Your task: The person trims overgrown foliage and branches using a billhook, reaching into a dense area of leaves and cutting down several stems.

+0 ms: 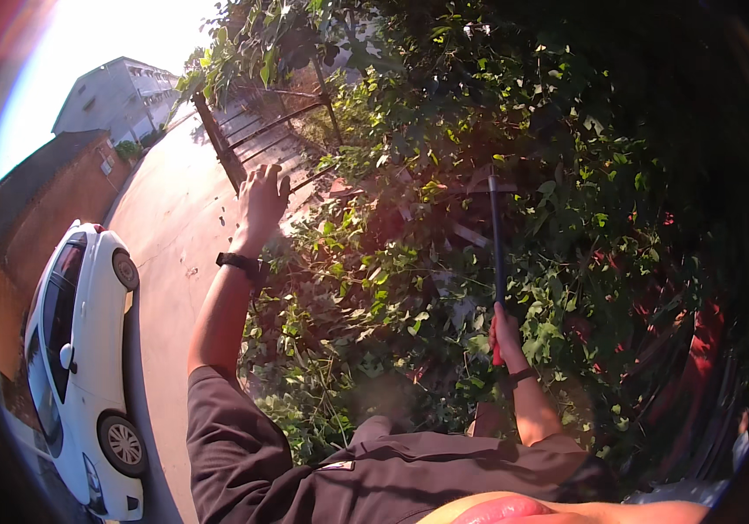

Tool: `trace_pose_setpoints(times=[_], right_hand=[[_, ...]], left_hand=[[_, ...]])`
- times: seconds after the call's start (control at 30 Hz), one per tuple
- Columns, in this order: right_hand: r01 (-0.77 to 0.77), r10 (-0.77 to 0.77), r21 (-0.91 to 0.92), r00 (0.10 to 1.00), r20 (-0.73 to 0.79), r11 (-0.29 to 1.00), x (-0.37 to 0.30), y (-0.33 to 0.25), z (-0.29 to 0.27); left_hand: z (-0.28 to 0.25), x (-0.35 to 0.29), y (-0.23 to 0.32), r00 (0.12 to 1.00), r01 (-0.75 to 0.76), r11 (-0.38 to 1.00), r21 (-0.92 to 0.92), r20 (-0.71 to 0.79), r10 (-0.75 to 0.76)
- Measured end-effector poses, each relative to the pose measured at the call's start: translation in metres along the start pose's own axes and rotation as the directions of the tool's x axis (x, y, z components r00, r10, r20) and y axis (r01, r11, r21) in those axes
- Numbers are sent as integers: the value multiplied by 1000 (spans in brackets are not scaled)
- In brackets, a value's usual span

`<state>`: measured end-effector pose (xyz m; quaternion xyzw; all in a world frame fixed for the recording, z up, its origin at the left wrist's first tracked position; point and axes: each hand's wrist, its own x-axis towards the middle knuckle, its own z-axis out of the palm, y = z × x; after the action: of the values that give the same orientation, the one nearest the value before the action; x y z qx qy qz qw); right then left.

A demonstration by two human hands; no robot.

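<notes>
"Cloth right up close, the dark shirt [374, 476] across the bottom, and beyond it the right hand [504, 330]! How's that grip?"

"Tight! Fingers wrapped round the red end of a long-handled tool [497, 244], the dark shaft running straight up and away into the leaves."

"And the tip?"

"Pale metal at the top, right in among the vines [374, 297]; I can't make out the head's full shape in that tangle."

"Over to the left hand [262, 196], arm stretched out, dark band [239, 263] on the wrist!"

"Back of the hand facing us, fingers loosely bent and a little apart, about half uncurled. I see nothing in it."

"Is it touching the rusty metal frame [215, 140]?"

"Just beside the post in this view; contact, I can't tell."

"Wide out left?"

"White car [86, 349] on the pale pavement [169, 288], well apart from both hands. Behind it a brown wall [51, 196], and farthest off, a grey building [99, 100] under bright sky!"
</notes>
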<state>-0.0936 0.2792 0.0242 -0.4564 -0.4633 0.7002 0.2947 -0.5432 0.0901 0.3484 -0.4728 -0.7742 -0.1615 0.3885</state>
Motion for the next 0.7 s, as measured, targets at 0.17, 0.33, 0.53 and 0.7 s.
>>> trace_pose_setpoints(times=[0.17, 0.33, 0.53, 0.7], right_hand=[[88, -91, -103, 996, -20, 991, 26, -30, -8], [237, -238, -136, 971, 9, 962, 46, -64, 3], [280, -316, -192, 929, -195, 941, 57, -97, 5], [427, -487, -271, 847, -213, 863, 64, -143, 25]], left_hand=[[0, 133, 28, 984, -61, 996, -71, -171, 48], [63, 233, -10, 941, -184, 977, 108, -269, 207], [166, 347, -14, 907, -114, 992, -53, -413, 82], [248, 384, -58, 983, 86, 863, -498, -101, -156]])
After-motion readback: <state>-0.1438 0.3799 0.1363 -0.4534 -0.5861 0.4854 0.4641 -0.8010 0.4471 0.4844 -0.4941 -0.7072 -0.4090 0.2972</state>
